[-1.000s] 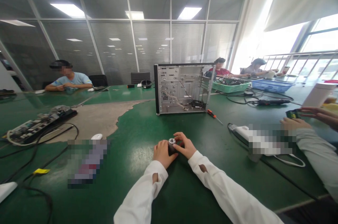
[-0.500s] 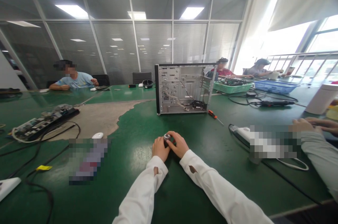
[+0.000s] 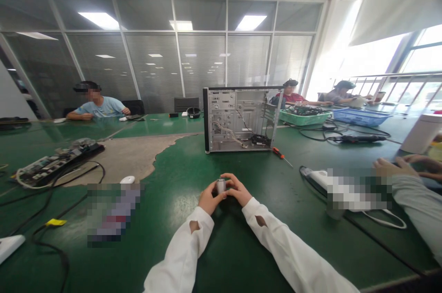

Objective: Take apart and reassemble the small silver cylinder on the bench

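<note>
Green table, white sleeves, silver metal

The table [image 3: 241,247] is dark green with a bare grey-brown patch [image 3: 138,155]; both sleeves [image 3: 293,256] are white; the small cylinder [image 3: 221,186] is silver; the computer case [image 3: 238,118] is silver-grey; the screwdriver [image 3: 278,152] handle is orange-red; one basket [image 3: 302,117] green, another basket [image 3: 359,116] blue.

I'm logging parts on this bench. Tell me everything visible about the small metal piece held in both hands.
The small metal cylinder looks silvery-grey and short, standing roughly upright. The left hand and right hand pinch it from either side, just above the green table. Finer details are too small to tell.
</note>
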`<state>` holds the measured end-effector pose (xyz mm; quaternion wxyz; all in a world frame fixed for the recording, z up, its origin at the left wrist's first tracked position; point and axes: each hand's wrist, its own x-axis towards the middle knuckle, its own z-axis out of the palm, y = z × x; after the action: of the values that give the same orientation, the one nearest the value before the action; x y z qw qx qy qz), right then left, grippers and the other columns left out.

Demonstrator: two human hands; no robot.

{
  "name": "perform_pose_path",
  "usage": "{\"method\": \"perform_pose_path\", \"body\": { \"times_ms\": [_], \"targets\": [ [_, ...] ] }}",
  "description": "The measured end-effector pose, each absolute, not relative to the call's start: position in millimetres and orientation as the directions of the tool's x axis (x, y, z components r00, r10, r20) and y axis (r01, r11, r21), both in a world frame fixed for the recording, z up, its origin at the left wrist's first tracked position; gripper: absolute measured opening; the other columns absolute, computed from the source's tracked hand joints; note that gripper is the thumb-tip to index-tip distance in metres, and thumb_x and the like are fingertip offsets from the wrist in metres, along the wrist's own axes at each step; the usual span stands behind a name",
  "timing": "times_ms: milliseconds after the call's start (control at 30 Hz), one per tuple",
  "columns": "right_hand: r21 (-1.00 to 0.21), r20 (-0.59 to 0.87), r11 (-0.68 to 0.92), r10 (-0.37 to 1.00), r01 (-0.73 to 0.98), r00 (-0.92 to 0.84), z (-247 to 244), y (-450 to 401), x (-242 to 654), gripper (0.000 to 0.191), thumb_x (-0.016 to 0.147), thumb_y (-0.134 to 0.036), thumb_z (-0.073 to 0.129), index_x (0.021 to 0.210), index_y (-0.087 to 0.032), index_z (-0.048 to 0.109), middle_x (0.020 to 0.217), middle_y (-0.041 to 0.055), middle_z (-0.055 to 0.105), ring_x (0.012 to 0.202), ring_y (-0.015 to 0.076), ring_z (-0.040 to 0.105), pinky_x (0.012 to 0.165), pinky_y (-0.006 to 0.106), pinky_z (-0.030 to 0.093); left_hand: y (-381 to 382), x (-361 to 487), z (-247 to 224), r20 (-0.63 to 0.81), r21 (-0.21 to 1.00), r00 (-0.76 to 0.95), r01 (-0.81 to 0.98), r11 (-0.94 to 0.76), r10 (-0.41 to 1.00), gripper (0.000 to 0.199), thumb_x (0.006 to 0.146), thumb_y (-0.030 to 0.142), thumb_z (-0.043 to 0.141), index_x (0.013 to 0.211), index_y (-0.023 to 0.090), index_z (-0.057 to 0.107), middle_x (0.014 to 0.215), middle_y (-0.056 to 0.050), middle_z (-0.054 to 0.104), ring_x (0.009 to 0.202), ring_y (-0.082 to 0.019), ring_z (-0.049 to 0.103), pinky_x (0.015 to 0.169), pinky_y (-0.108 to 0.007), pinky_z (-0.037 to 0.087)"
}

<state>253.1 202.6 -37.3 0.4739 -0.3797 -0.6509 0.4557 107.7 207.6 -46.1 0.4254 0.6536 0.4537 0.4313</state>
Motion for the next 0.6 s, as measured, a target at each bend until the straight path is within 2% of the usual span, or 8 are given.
{"method": "perform_pose_path", "body": {
  "times_ms": [67,167,333,600],
  "targets": [
    [-0.958,0.273,0.287,0.909,-0.001,-0.314,-39.9,205.6,255.4,0.056,0.055,-0.007,0.049,0.107,-0.024,0.039,0.084,-0.0001,0.056,0.083,0.0166,0.052,0.066,0.028,0.042,209.9,106.6,-51.4,0.202,0.952,0.217,0.183,-0.243,0.955,0.052,0.058,0.034,0.065,0.103,0.017,0.045,0.087,-0.006,0.062,0.081,-0.02,0.056,0.078,-0.034,0.038],
    [-0.956,0.282,0.291,0.891,-0.03,-0.356,-43.0,206.5,258.4,0.061,0.052,-0.006,0.051,0.108,-0.025,0.038,0.088,0.0012,0.054,0.086,0.0177,0.051,0.063,0.027,0.041,212.4,105.6,-56.4,0.197,0.966,0.213,0.126,-0.227,0.957,0.047,0.058,0.034,0.066,0.094,0.017,0.042,0.081,-0.006,0.063,0.075,-0.019,0.058,0.076,-0.034,0.038],
    [-0.942,0.304,0.336,0.873,0.018,-0.381,-45.7,204.4,261.1,0.066,0.054,-0.01,0.06,0.112,-0.026,0.033,0.094,0.003,0.052,0.088,0.0178,0.05,0.066,0.029,0.041,213.2,105.0,-52.4,0.192,0.976,0.27,0.045,-0.212,0.944,0.043,0.056,0.032,0.067,0.088,0.017,0.042,0.075,-0.004,0.062,0.071,-0.017,0.057,0.074,-0.033,0.038],
    [-0.91,0.331,0.397,0.867,0.116,-0.373,-48.4,202.4,260.8,0.075,0.051,-0.01,0.067,0.113,-0.027,0.028,0.093,0.0021,0.051,0.087,0.0174,0.051,0.067,0.031,0.041,214.5,101.0,-48.9,0.119,0.99,0.365,-0.115,-0.082,0.924,0.044,0.055,0.028,0.069,0.089,0.015,0.045,0.073,-0.004,0.062,0.069,-0.017,0.058,0.07,-0.031,0.039]
  ]
}}
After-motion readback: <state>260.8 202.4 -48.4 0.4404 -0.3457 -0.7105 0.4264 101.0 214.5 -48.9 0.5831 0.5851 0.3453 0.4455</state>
